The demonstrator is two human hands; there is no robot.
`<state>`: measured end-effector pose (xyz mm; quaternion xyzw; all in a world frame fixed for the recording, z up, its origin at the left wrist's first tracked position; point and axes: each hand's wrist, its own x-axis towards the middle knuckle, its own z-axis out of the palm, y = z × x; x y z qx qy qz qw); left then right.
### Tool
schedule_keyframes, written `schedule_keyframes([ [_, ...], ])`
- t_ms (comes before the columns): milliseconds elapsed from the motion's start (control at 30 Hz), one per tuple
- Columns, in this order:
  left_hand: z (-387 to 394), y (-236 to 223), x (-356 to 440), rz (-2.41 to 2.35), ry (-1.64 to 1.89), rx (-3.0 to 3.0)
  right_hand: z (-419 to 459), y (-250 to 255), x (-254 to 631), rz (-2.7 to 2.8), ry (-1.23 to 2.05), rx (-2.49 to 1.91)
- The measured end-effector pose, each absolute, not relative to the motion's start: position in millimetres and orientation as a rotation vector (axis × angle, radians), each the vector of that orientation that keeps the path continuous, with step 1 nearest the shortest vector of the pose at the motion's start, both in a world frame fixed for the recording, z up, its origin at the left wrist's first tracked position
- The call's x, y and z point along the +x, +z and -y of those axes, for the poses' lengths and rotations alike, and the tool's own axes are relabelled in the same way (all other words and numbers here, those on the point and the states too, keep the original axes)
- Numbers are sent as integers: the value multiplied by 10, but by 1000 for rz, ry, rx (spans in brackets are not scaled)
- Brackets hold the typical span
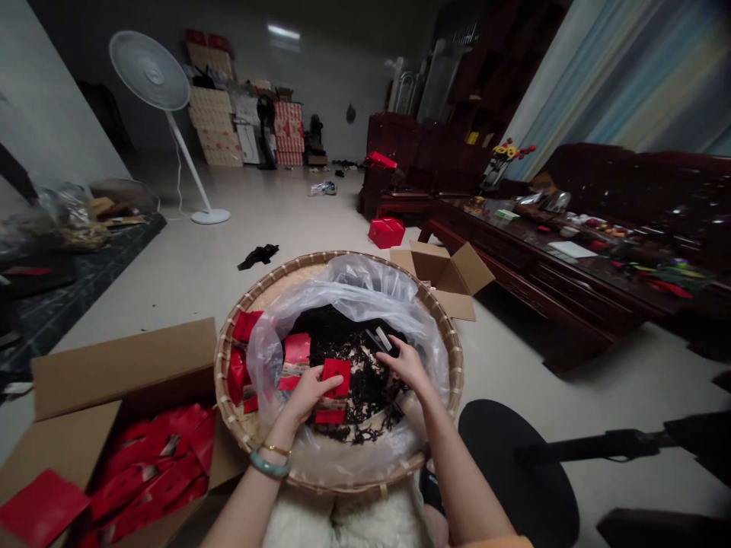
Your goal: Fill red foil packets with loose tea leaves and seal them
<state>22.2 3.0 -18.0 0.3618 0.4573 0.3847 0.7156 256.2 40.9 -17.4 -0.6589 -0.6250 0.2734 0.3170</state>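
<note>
A round woven bamboo tray [451, 342] holds a clear plastic bag [343, 293] filled with dark loose tea leaves [348, 346]. My left hand [305, 396] is closed on a small red packet [334, 388] held upright over the leaves. My right hand [405, 364] is curled around a small dark scoop [381, 339] that dips into the leaves. More red packets [240, 358] lie in the tray's left side, and one red packet [297, 358] rests inside the bag.
An open cardboard box [97, 380] with several red packets stands at the left. A smaller empty carton [451, 274] sits behind the tray. A black round stool [514, 464] is at the right, a long dark wooden table [571, 281] beyond it, and a standing fan [151, 72] far left.
</note>
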Motion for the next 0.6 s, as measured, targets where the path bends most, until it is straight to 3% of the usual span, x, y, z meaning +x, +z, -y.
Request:
schedule_keyframes([
  [200,-16,-114,228,-1007,784,854,-270,104,2367,1862,1192,-1314],
  [600,-30,-160,215,-1025,807,990,-222,249,2213,2063,1183,-1338],
])
